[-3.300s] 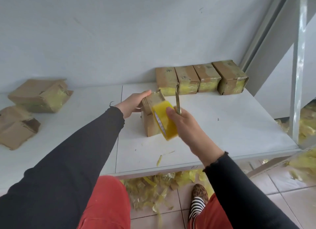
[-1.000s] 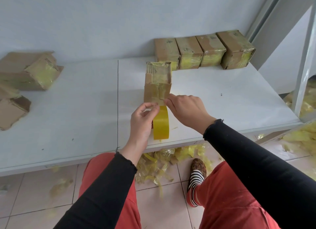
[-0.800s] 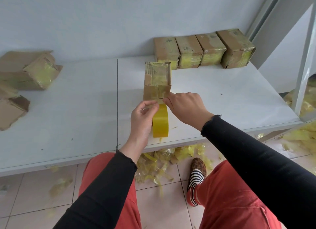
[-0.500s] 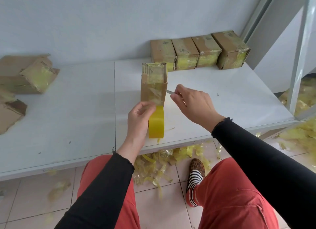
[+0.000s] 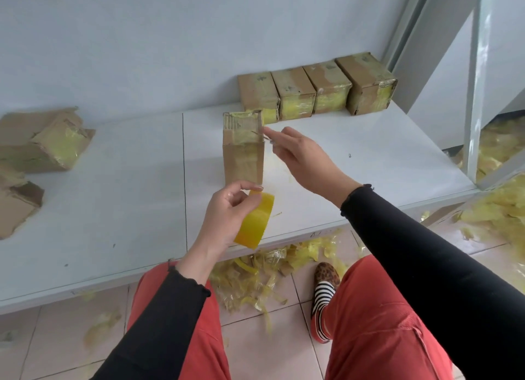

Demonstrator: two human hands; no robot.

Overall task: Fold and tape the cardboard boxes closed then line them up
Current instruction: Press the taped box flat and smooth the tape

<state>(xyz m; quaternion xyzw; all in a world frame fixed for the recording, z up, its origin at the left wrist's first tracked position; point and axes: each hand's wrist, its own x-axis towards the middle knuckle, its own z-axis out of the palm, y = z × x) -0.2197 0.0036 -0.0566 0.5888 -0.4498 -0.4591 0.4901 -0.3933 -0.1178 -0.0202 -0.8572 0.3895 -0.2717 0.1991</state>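
Cardboard box stands upright on desk; left hand grips tape roll; right hand pinches a small blade at the box's corner.

Box being taped: brown cardboard, standing upright mid-tabletop, yellowish tape over its top end.
Finished row: four taped boxes side by side against the wall.
Untaped boxes: crumpled, far left.
Tape roll: yellow, near the front edge.
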